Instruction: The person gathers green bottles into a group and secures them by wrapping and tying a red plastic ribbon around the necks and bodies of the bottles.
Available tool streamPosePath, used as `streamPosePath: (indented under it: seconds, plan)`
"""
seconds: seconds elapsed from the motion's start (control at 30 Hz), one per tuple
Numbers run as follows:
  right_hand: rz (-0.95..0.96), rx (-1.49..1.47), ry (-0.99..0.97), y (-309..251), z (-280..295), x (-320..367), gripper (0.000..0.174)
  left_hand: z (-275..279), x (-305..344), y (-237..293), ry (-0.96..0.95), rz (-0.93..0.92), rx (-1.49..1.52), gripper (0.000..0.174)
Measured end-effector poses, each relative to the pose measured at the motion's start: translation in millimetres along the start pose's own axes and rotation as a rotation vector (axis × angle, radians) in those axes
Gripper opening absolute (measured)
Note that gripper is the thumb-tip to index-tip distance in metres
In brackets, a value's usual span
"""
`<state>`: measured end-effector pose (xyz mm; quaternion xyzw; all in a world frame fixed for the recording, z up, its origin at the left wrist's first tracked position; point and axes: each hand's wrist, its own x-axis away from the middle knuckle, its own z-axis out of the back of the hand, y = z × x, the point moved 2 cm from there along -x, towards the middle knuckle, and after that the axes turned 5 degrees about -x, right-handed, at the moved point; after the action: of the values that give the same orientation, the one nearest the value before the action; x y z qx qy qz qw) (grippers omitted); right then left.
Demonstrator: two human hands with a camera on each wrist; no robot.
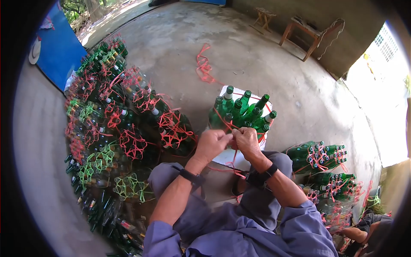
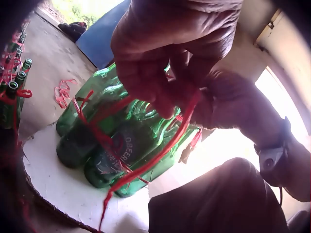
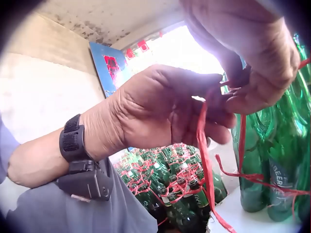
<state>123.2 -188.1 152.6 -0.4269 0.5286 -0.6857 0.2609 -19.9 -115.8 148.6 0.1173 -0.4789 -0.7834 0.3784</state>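
Observation:
Several green beer bottles (image 1: 245, 102) stand upright in a tight cluster on a white board (image 1: 222, 157). Red plastic twine (image 2: 146, 166) wraps round their sides and crosses near their necks. My left hand (image 1: 212, 144) pinches the twine between thumb and fingers at the near side of the cluster. Right against it, my right hand (image 1: 248, 141) pinches the same twine, the fingertips of both hands meeting. A loose strand (image 3: 203, 141) hangs down from the fingers in the right wrist view. The exact crossing of the strands is hidden behind the fingers.
Many twine-bound bottle bundles (image 1: 173, 128) crowd the floor at left, with more bundles (image 1: 317, 156) at right. Loose red twine (image 1: 204, 64) lies on the concrete beyond the board. A wooden table (image 1: 306, 32) and a stool (image 1: 264, 16) stand by the far wall. Another person's arm (image 1: 356, 234) shows at lower right.

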Motion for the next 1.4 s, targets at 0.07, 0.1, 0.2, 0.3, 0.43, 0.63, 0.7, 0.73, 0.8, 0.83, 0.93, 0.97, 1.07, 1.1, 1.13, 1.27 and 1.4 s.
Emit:
streamPosePath:
  seconds: [0.07,0.1,0.2,0.3,0.43,0.63,0.7,0.73,0.8,0.83,0.93,0.97,1.07,1.1,1.13,1.27,1.4]
  plan:
    - [0.056,0.065,-0.012,14,4,-9,0.032,4,-3,-1,0.103,-0.028,-0.042,0.019]
    - [0.111,0.138,-0.023,14,5,-10,0.033,8,-4,5,0.299,-0.174,-0.046,0.016]
    - [0.166,0.227,0.002,14,9,-8,0.032,9,-7,19,0.538,-0.424,-0.041,0.021]
    - [0.204,0.223,0.011,4,15,-1,0.032,4,-16,25,0.547,-0.569,-0.269,0.034]
    - [0.181,0.273,0.002,-13,27,10,0.029,2,-27,16,0.443,-0.435,-0.276,0.033]
    - [0.595,0.555,0.147,-39,45,9,0.017,-1,-27,20,0.480,-0.384,-0.315,0.027]
    - [0.659,0.649,0.163,-42,49,-1,0.018,-1,-26,22,0.496,-0.418,-0.292,0.026]
    - [0.723,0.744,0.177,-44,50,-6,0.018,-1,-26,23,0.496,-0.419,-0.292,0.026]
    - [0.720,0.751,0.181,-43,50,-14,0.020,-2,-25,24,0.507,-0.394,-0.294,0.025]
    - [0.716,0.804,0.205,-43,50,-18,0.020,-3,-26,24,0.506,-0.393,-0.294,0.025]
    - [0.676,0.917,0.233,-39,48,-18,0.018,-6,-30,23,0.551,-0.398,-0.314,0.024]
    - [0.643,0.975,0.240,-38,47,-17,0.017,-8,-32,23,0.570,-0.399,-0.312,0.023]
    - [0.592,1.015,0.237,-33,47,-10,0.019,-11,-36,25,0.601,-0.393,-0.304,0.024]
    - [0.592,1.022,0.236,-31,46,-7,0.019,-12,-38,25,0.613,-0.387,-0.303,0.025]
    - [0.557,1.045,0.245,-29,44,-4,0.015,-13,-39,25,0.614,-0.386,-0.296,0.025]
    - [0.481,1.068,0.234,-19,40,-2,0.013,-15,-43,24,0.598,-0.355,-0.287,0.028]
    - [0.460,1.004,0.234,-14,37,2,0.017,-15,-43,26,0.606,-0.356,-0.278,0.030]
